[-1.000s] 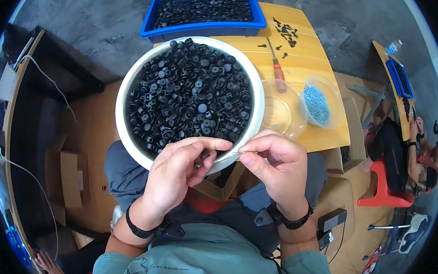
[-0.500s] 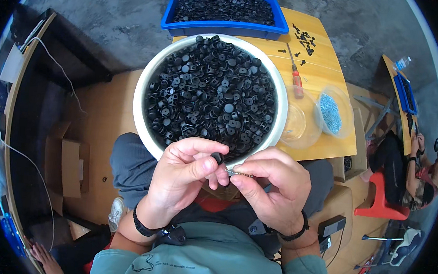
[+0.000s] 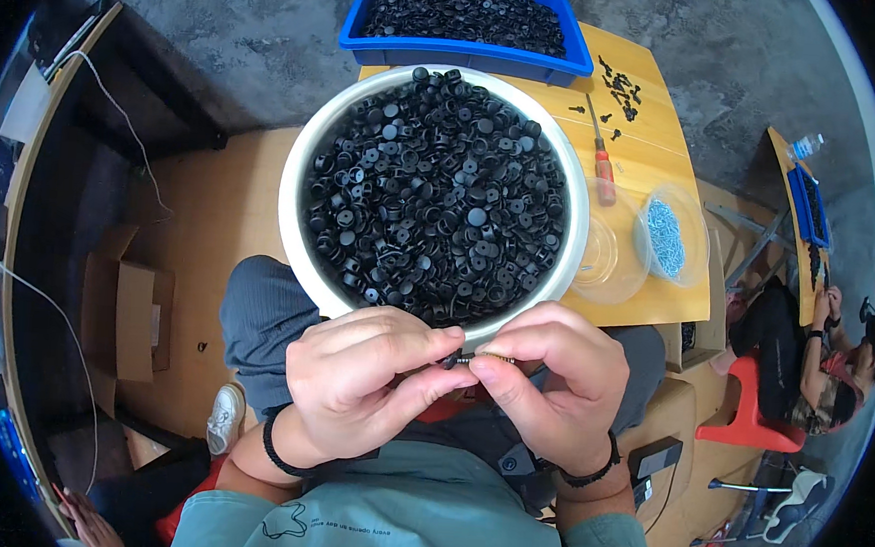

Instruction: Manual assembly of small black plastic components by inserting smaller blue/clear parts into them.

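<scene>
Just below the near rim of a large pale bowl (image 3: 297, 205), my two hands meet fingertip to fingertip. My left hand (image 3: 346, 373) pinches a small black plastic cap (image 3: 449, 360), mostly covered by thumb and forefinger. Thumb and forefinger of my right hand (image 3: 571, 387) grip a thin, ridged, brass-coloured screw (image 3: 501, 358). Its left end reaches the black cap; whether it sits inside the cap is hidden by my fingers. Heaped black caps (image 3: 432, 198) fill the bowl, some with a hole in the middle.
Behind the bowl, a blue tray (image 3: 581, 54) holds more black parts. On the yellow table (image 3: 656, 137) lie a red-handled screwdriver (image 3: 604, 168), loose black pieces, a clear tub (image 3: 608, 269) and a tub of silvery screws (image 3: 666, 237). Another person sits far right by a red stool (image 3: 750, 403).
My left hand has turned over and moved right, bringing the black cap against the screw's end. My right hand keeps its pinch. The view has shifted slightly.
</scene>
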{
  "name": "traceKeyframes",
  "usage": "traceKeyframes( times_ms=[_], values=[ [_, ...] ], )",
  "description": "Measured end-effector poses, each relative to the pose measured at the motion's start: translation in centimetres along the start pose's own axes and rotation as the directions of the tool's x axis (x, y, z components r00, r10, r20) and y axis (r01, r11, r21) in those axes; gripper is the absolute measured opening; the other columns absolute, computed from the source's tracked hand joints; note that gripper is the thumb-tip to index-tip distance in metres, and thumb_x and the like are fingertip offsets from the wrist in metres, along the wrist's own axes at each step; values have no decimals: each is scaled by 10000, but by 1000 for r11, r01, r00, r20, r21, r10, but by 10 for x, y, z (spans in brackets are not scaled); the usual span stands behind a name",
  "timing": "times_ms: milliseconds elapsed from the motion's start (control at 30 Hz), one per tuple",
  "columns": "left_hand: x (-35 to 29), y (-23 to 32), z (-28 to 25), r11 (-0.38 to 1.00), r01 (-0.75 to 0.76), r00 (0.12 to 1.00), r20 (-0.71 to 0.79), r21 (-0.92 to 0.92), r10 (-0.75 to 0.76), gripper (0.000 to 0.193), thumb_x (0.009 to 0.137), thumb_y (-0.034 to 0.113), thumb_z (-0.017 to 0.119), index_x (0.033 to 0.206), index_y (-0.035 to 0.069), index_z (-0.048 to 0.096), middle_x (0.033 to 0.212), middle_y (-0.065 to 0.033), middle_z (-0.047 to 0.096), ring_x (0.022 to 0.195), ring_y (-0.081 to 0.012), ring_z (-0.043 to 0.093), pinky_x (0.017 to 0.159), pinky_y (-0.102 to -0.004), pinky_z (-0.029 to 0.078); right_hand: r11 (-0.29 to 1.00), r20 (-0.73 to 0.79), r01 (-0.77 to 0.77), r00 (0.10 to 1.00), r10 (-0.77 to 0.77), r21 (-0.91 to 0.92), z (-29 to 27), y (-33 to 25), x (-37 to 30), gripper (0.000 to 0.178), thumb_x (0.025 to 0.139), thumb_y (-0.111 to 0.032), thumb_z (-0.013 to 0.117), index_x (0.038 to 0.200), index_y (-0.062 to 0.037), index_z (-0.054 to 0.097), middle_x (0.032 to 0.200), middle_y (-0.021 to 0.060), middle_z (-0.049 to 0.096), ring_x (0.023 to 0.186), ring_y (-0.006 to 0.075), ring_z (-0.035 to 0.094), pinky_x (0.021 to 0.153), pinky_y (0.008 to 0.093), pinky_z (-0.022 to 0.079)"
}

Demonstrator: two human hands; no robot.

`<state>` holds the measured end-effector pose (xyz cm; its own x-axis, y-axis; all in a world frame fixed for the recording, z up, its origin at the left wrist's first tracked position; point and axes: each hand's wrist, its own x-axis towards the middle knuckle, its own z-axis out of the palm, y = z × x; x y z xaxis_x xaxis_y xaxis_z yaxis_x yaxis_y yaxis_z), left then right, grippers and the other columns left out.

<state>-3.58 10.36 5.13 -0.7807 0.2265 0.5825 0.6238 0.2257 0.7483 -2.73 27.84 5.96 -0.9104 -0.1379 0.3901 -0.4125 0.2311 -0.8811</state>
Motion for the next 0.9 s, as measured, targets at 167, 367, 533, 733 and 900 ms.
traceKeyframes(
  times_ms=[167, 367, 533, 733, 900],
  values=[
    [-2, 0, 2, 998, -10, 1000, -2, 57, 11, 253, 654, 27, 777, 874, -38, 668, 696, -130, 640, 594, -236, 636, 536, -287, 509, 1000, 35, -9, 999, 9, 12, 0, 1, 1, 117, 726, -40, 744, 773, -14, 640, 690, 92, 612, 557, 165, 586, 495, 251, 447],
    [-5, -1, 10, 993, -19, 1000, -19, 120, 22, 243, 646, 17, 772, 852, -44, 660, 696, -128, 640, 588, -237, 634, 523, -291, 507, 999, -43, -23, 999, 21, -49, 7, 4, -2, 109, 729, -45, 738, 770, -21, 640, 690, 90, 613, 553, 165, 588, 492, 253, 452],
    [-5, 0, 10, 993, 2, 999, -34, 115, 2, 238, 648, 18, 769, 848, -43, 656, 691, -131, 637, 584, -244, 634, 511, -287, 504, 995, -91, -6, 996, -3, -100, 11, 5, -5, 111, 716, -54, 744, 755, -35, 642, 685, 84, 612, 549, 176, 585, 485, 263, 449],
    [-13, 1, 5, 928, 336, 942, 63, -162, -330, 218, 717, 5, 739, 922, -38, 676, 764, -123, 668, 652, -178, 657, 564, -248, 514, 990, -73, 33, 996, -43, -136, 12, 9, -8, 114, 705, -62, 753, 749, -40, 650, 685, 82, 612, 554, 177, 585, 489, 262, 448],
    [-20, -12, 2, 750, 463, 883, 175, -473, -435, 196, 782, -40, 678, 976, -11, 688, 893, -114, 667, 794, -137, 642, 696, -237, 519, 999, -45, -50, 998, 51, 20, 13, 13, -10, 92, 730, -56, 740, 758, -28, 657, 689, 84, 617, 569, 157, 593, 506, 250, 454]
  ],
)
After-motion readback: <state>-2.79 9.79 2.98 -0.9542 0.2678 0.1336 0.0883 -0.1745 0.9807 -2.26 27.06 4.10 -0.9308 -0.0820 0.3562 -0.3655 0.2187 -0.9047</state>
